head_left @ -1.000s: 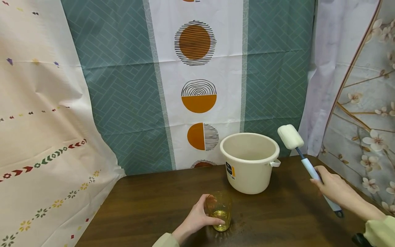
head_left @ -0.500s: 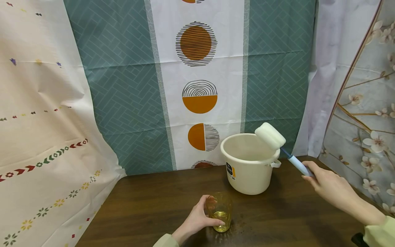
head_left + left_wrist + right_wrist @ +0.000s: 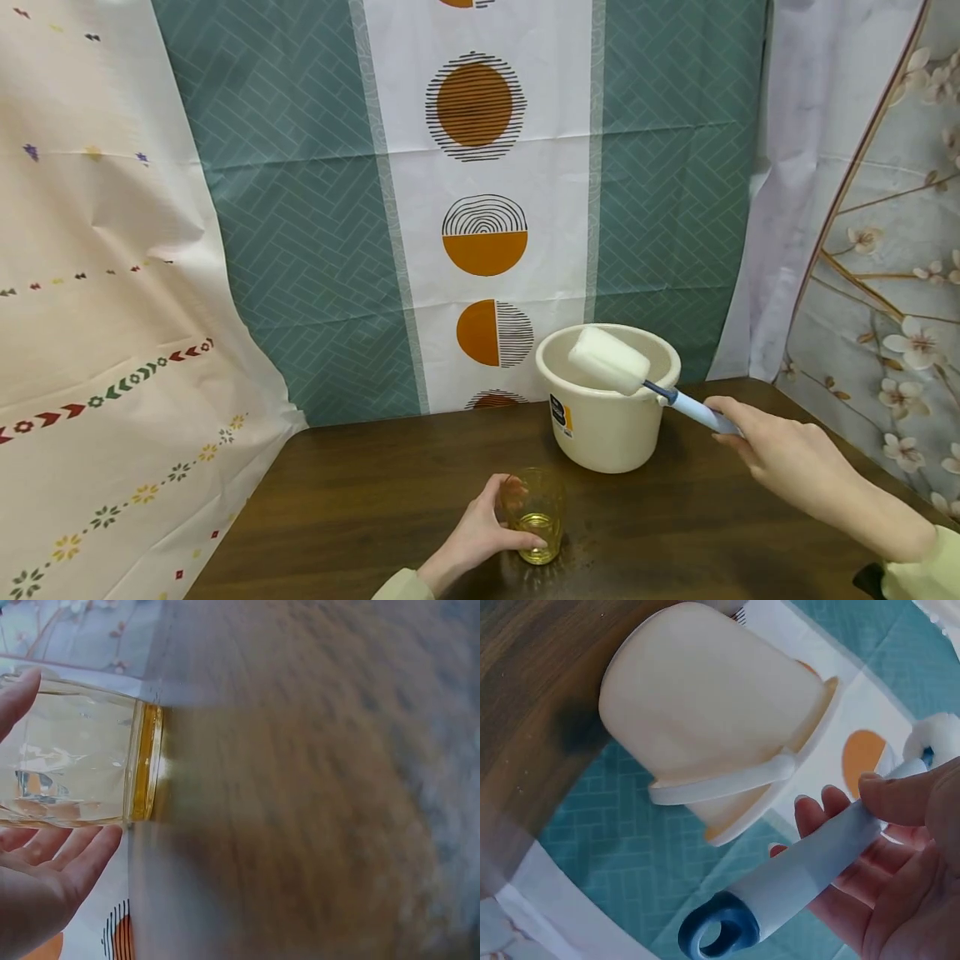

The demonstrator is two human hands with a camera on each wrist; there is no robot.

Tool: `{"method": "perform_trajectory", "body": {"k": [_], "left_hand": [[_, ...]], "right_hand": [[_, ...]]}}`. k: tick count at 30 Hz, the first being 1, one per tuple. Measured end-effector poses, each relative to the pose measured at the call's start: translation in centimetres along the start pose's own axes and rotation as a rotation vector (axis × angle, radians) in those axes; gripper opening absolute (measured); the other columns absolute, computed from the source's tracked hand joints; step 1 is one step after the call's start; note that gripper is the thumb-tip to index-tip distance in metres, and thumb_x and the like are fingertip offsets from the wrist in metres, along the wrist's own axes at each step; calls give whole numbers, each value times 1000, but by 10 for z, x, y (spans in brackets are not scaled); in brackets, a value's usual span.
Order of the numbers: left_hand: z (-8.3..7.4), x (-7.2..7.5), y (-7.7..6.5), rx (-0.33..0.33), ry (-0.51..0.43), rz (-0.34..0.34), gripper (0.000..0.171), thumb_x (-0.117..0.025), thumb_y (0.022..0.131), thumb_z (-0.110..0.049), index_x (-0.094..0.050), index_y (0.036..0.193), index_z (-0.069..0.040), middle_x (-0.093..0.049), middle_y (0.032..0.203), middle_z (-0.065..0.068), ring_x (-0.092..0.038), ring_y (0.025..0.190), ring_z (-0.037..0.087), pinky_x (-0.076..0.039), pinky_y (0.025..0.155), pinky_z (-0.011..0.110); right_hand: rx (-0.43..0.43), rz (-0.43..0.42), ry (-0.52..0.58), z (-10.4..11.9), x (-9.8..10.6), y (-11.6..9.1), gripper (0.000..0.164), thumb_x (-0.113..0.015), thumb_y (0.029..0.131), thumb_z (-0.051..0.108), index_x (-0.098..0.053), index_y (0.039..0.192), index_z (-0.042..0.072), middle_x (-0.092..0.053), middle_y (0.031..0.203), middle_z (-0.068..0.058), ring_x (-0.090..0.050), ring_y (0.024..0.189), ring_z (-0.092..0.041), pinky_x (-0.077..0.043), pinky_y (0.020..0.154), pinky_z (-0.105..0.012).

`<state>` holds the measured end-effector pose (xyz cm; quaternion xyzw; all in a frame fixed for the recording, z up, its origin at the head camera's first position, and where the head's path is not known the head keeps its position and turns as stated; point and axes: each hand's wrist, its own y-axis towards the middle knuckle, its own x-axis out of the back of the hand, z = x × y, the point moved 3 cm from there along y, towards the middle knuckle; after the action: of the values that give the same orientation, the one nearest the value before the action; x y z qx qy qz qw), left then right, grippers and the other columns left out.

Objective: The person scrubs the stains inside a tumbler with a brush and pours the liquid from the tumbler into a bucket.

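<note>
In the head view, a person's left hand (image 3: 474, 533) is gripping a yellow glass (image 3: 547, 500) that is standing upright on the bench (image 3: 390, 483), fingers (image 3: 492, 492) and thumb closing round opposite sides. The right hand (image 3: 787, 458) is holding a brush (image 3: 658, 389) by its pale blue handle (image 3: 701, 412), its white sponge (image 3: 609, 360) showing against the mouth and near rim of a cream bucket (image 3: 603, 433). The bucket is standing behind the glass, to the right, its label (image 3: 559, 415) facing forward.

In the left wrist view, the glass is sitting between the thumb and the fingers, its amber base (image 3: 148, 761) facing the bench. This camera is revealing several fingers lining up along the glass's far side, mostly hidden in the head view.

In the right wrist view, the thumb is pinching the handle against curling fingers, their tips showing past it. A dark blue loop (image 3: 740, 924), covered in the head view, is appearing at the handle's end. The bucket's white bail (image 3: 720, 787) is hanging along its side, and a gap is showing between sponge and rim.
</note>
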<state>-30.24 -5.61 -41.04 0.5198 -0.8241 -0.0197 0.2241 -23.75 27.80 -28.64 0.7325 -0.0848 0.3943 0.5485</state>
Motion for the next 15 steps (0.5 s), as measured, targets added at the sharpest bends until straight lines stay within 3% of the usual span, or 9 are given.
{"method": "perform_trajectory", "body": {"k": [3, 7, 15], "left_hand": [[13, 0, 4, -7, 9, -5, 62, -82, 65, -10, -44, 113, -6, -53, 109, 9, -53, 97, 27, -45, 72, 32], [13, 0, 4, -11, 18, 1, 62, -83, 65, -12, -44, 113, -5, -53, 110, 11, -53, 95, 27, -45, 71, 31], [14, 1, 3, -15, 50, 24, 62, -81, 67, -14, -43, 115, -8, -53, 112, 10, -55, 92, 27, -44, 70, 31]], "right_hand": [[49, -9, -9, 5, 0, 2, 53, -21, 91, 56, -52, 107, 17, -57, 79, 7, -34, 47, 2, -25, 34, -22], [114, -29, -21, 9, -1, 6, 54, -19, 92, 56, -54, 105, 17, -58, 79, 8, -39, 49, 2, -24, 33, -21], [297, -71, -50, 14, -7, 15, 52, -20, 95, 50, -59, 99, 17, -47, 71, 12, -43, 49, -1, -24, 34, -18]]}}
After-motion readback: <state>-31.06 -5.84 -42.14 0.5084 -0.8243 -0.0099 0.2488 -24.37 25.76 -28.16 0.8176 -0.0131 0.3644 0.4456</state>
